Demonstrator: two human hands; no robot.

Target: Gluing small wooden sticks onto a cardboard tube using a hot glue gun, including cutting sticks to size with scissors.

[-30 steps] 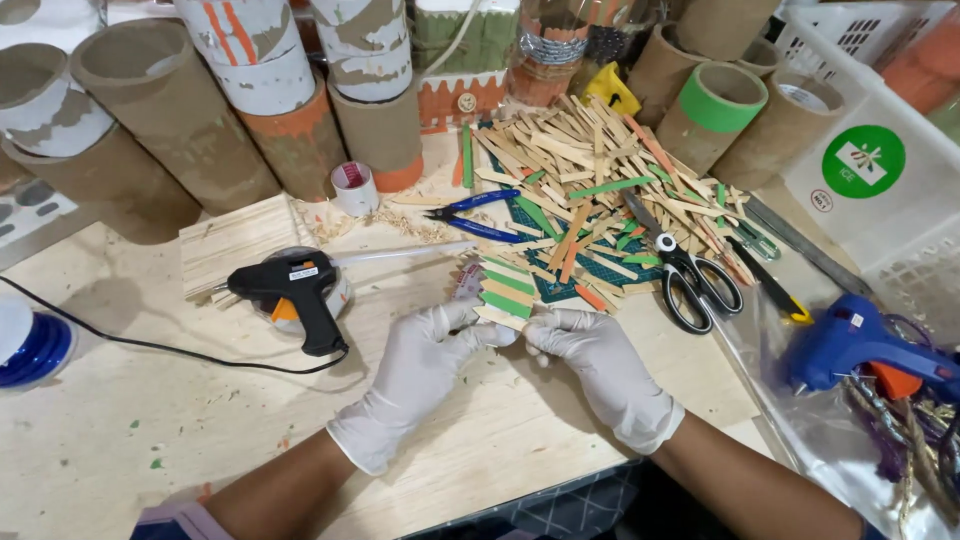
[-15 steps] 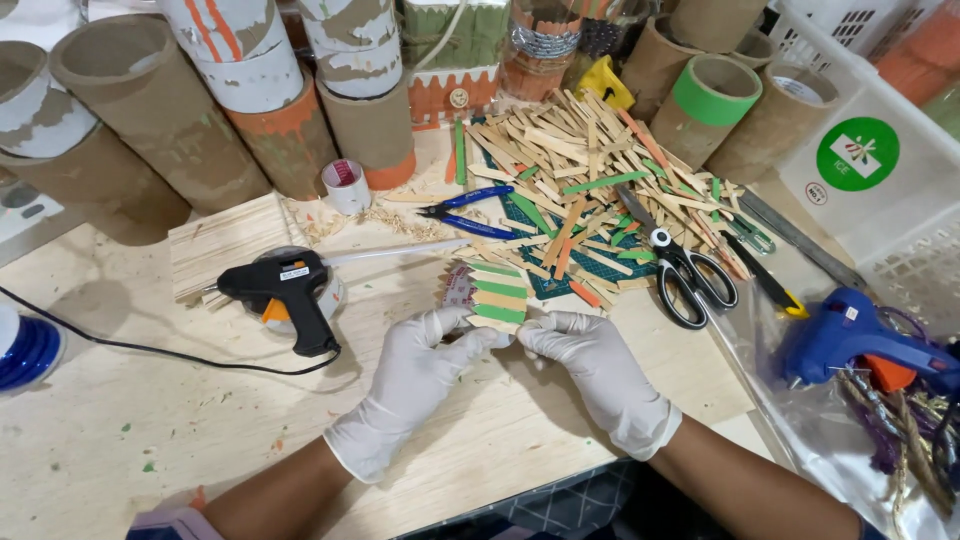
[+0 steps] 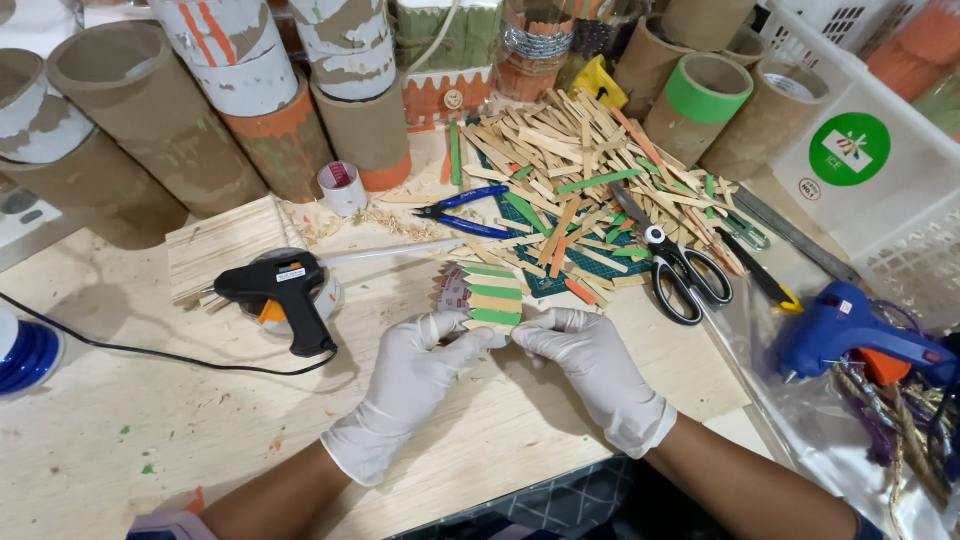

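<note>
Two gloved hands meet at the centre of the head view, both clamped on one small panel of craft sticks (image 3: 482, 295). Left hand (image 3: 415, 375) pinches the panel's near left corner; right hand (image 3: 590, 360) pinches its near right corner, fingertips almost touching below it.

Panel: held just above the bench (image 3: 120, 440), tilted up, near edge in the fingers and far edge towards the stick pile. Individual sticks run left to right, natural and green in alternating rows; the stacked rows run away from the person. Left ends look pointed.

Surroundings: a loose pile of sticks (image 3: 580, 185) lies just beyond the panel. Blue-handled pliers (image 3: 462, 212) sit at its left edge, black scissors (image 3: 685, 280) at its right. A black glue gun (image 3: 285, 295) lies left of the panel, nozzle pointing right, with a small pale rectangular label on its body. A blue glue gun (image 3: 850, 330) lies at far right.

Packages and labels: cardboard tubes (image 3: 130, 130), daubed white and orange, line the far left. One tube (image 3: 708, 95) at far right wears a green band. A white basket (image 3: 880, 160) at right carries a round green sticker with white marking. A blue and white container (image 3: 25, 355) stands at the left edge.
</note>
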